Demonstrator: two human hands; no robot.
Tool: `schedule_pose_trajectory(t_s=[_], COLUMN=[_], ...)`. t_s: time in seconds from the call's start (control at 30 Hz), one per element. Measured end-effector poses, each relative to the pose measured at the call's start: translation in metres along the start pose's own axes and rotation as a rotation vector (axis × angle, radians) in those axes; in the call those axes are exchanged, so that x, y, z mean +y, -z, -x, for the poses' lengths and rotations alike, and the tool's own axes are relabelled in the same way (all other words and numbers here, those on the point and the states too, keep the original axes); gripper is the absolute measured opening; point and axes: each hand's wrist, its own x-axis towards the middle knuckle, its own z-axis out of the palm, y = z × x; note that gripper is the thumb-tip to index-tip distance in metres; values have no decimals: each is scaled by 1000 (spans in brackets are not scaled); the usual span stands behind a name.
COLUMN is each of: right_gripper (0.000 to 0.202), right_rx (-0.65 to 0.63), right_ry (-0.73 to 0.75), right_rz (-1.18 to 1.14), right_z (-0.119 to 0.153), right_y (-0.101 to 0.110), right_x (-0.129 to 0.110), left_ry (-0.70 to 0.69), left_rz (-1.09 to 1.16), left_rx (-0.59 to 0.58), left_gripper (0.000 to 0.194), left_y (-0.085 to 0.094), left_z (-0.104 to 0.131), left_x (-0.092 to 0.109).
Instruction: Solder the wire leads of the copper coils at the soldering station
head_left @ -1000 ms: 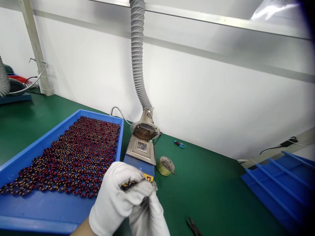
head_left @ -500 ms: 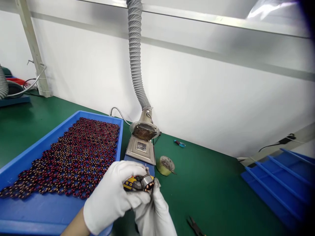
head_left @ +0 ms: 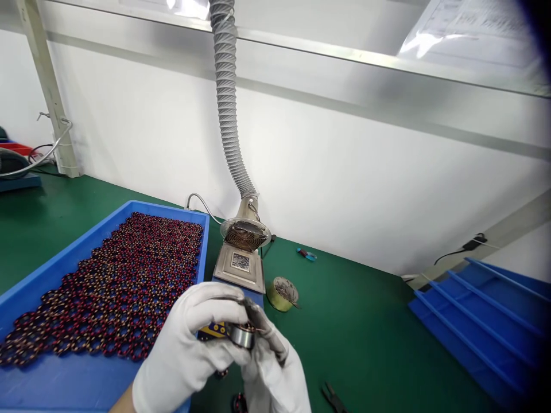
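In the head view, my left hand (head_left: 189, 338) wears a white glove and is closed around a small motor stator (head_left: 241, 337), a silver ring with copper windings at its top. My right hand (head_left: 275, 358), also gloved, has its dark-stained fingertips bent against the stator's right side, where a thin wire end shows. Both hands meet low in the middle, in front of a metal solder pot (head_left: 240, 268). Below them, a dark red-and-black wound core (head_left: 239, 402) is partly hidden by my right hand.
A blue tray (head_left: 64, 373) with many wound ring cores fills the left. Over the solder pot hangs a fume hose (head_left: 227, 109). A yellowish tin (head_left: 282, 293), small blue-handled cutters (head_left: 306, 254), dark pliers (head_left: 333, 398) and a blue ribbed panel (head_left: 477, 321) lie rightward.
The stator has been turned, so its copper windings now face up rather than toward me. My right fingers have moved up over its side. The whole view has shifted slightly.
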Motion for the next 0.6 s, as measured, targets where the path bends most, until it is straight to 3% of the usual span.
schedule_pose_trajectory(t_s=[0.1,0.2,0.27,0.43,0.6], right_gripper=[34,34,33,30,34], right_rx=[-59,-108,-124,-135,-161], right_ry=[-75,-158,-197,-232,-231], right_rz=[5,-84,-140,-106,-7], right_z=[-4,-2,3,6,-7], right_y=[0,-5,-9,-10,-3], right_x=[1,-1,-4,-7,-6], left_ry=[-90,-67,23,405,497], left_rz=[-178,-205,-81,289,585], left_rx=[-39,-78,-116,-197,-162], left_gripper=[39,42,43,20,14], left_y=[1,2,2,4,6], left_z=[1,2,1,-3,-7], left_x=[4,9,10,6,-5])
